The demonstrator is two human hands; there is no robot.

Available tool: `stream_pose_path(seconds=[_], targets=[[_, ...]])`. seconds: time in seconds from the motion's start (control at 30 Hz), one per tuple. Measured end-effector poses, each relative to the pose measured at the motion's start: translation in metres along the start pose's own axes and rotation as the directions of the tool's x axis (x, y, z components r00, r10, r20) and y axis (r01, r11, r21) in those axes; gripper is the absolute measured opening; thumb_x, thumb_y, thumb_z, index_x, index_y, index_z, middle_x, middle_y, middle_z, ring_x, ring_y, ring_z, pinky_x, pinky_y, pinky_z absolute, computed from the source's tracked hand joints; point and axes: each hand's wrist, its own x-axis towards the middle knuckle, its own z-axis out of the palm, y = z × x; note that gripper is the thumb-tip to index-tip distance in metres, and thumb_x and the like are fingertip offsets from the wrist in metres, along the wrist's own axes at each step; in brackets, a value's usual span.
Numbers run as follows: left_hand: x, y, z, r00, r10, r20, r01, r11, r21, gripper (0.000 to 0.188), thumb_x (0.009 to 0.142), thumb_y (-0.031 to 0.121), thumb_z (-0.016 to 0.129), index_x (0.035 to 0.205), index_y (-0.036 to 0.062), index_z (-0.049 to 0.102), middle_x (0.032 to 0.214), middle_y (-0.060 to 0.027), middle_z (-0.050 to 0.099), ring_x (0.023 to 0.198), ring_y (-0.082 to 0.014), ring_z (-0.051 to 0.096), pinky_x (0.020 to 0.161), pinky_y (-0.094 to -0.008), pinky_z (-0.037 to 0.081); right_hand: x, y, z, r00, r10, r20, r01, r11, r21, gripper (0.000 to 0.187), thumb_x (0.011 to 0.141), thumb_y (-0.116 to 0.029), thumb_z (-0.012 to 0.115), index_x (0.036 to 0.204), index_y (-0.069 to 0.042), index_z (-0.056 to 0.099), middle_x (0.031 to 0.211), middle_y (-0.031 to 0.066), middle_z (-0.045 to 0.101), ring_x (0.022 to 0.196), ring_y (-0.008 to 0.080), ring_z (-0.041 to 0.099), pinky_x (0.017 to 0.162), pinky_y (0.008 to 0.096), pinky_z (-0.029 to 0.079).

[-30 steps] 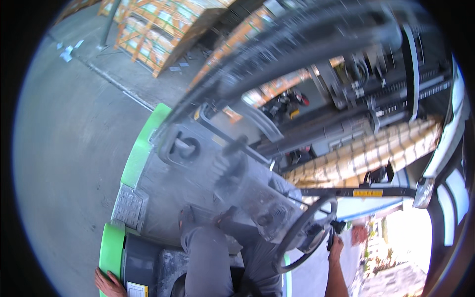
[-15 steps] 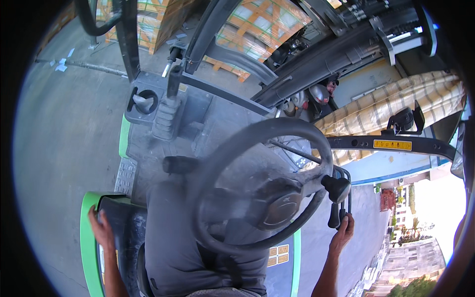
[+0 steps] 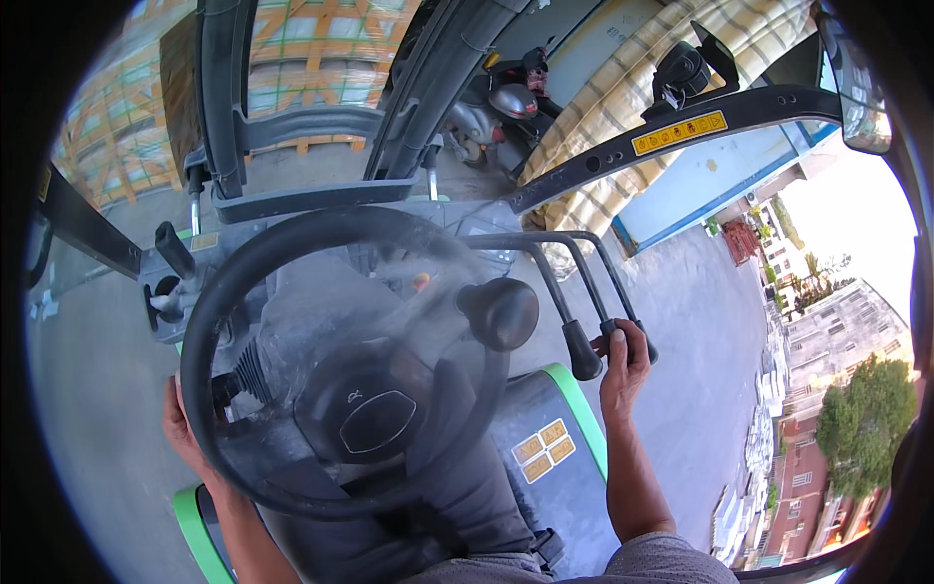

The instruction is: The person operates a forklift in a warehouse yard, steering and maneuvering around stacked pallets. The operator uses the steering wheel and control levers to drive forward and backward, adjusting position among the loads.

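I am sitting at the black steering wheel (image 3: 209, 321) of a forklift; its round spinner knob (image 3: 504, 313) stands at the upper right of the rim. My left hand (image 3: 185, 428) is beside the left rim, fingers stretched upward and partly hidden by it; it does not visibly grip the wheel. On the right, my right hand (image 3: 625, 370) closes its thumb and fingers around the black knob of a control lever (image 3: 584, 268). Another lever knob (image 3: 583, 352) stands just left of that hand, and a further lever (image 3: 608, 263) runs down on its right.
Beyond the dark mast (image 3: 452, 88) stand wrapped wooden crates (image 3: 321, 58). A scooter (image 3: 511, 100) is parked near a striped cloth (image 3: 603, 97). A black bar with a yellow label (image 3: 679, 133) crosses the upper right. Grey ground (image 3: 681, 292) extends right, towards buildings (image 3: 846, 321).
My view has swung, bringing the mast and crates further left. My left hand has moved from above the green-edged side up to the wheel rim. My right hand stays at the levers.
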Motion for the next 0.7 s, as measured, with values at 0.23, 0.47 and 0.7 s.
stream_pose_path(seconds=[0.23, 0.47, 0.7], targets=[[0.007, 0.006, -0.001, 1.0, -0.017, 0.002, 0.016, 0.99, 0.137, 0.038, 0.107, 0.027, 0.057, 0.075, 0.0061, 0.054, 0.068, 0.0072, 0.047, 0.067, -0.003, 0.038, 0.057, -0.0249, 0.03, 0.026, -0.014, 0.012, 0.998, 0.05, -0.043, -0.05, 0.999, 0.014, 0.024, 0.106, -0.018, 0.054, 0.115, 0.001, 0.065, 0.077, 0.0068, 0.063, 0.06, 0.0111, 0.058, 0.057, 0.0273, 0.05], [0.0, 0.014, 0.007, 0.997, 0.068, -0.03, -0.062, 0.984, 0.164, 0.04, 0.105, 0.021, 0.058, 0.071, -0.0011, 0.05, 0.059, 0.0, 0.046, 0.062, -0.0061, 0.037, 0.051, -0.0314, 0.034, 0.054, -0.029, 0.02, 0.998, -0.065, -0.025, 0.058, 0.978, -0.199, 0.033, 0.106, -0.025, 0.049, 0.106, 0.001, 0.069, 0.067, 0.0046, 0.058, 0.051, 0.0095, 0.049, 0.048, 0.0259, 0.038], [0.002, 0.01, 0.006, 0.995, 0.098, -0.024, -0.088, 0.955, 0.284, 0.041, 0.105, 0.024, 0.056, 0.074, -0.0023, 0.063, 0.056, 0.0022, 0.044, 0.057, -0.0048, 0.036, 0.051, -0.0293, 0.03, 0.063, -0.037, 0.032, 0.991, -0.1, -0.09, 0.08, 0.976, -0.204, 0.034, 0.106, -0.027, 0.05, 0.104, 0.001, 0.069, 0.067, 0.0041, 0.058, 0.049, 0.0087, 0.048, 0.047, 0.0247, 0.035]])
